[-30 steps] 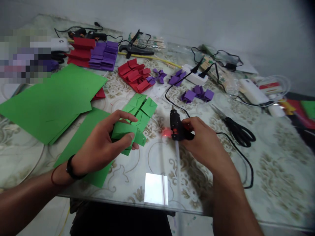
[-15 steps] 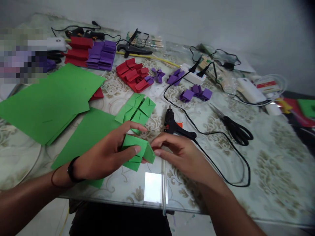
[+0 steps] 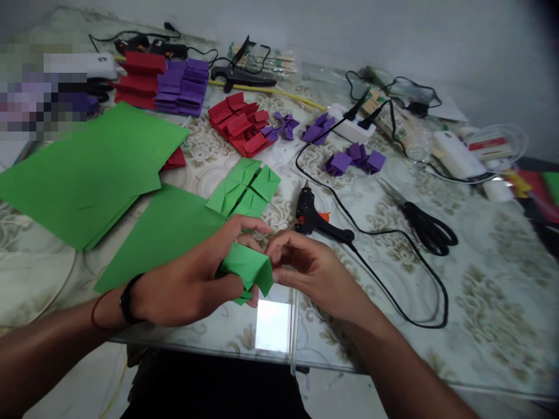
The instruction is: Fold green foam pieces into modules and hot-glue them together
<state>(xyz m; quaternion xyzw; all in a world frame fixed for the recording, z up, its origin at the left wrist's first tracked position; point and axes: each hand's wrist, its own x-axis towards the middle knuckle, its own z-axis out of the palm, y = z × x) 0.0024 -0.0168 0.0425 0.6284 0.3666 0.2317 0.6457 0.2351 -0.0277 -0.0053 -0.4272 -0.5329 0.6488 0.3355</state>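
My left hand (image 3: 196, 279) is closed on a folded green paper piece (image 3: 247, 263), thumb along its near side and fingers behind it. At the piece's right edge, my right hand (image 3: 310, 267) pinches with thumb and forefinger; its fingertips touch the flap there. Just beyond lies a second folded green paper (image 3: 244, 189) with slits between its flaps. A flat green sheet (image 3: 161, 233) is partly under my left forearm, and a stack of green sheets (image 3: 82, 169) rests farther left. A black glue gun (image 3: 321, 218) lies beyond my right hand.
Black-handled scissors (image 3: 425, 227) lie to the right, beyond the glue gun's looping cord (image 3: 443, 291). Folded red paper (image 3: 240, 125) and purple paper pieces (image 3: 356, 158) sit farther back. A white power strip (image 3: 349, 123) has plugs in it. A clear glue stick (image 3: 294, 331) overhangs the front edge.
The folded green piece has turned in my left hand, its lower part now tucked more under the thumb. My right fingertips have stayed at its right edge. The view has shifted slightly.
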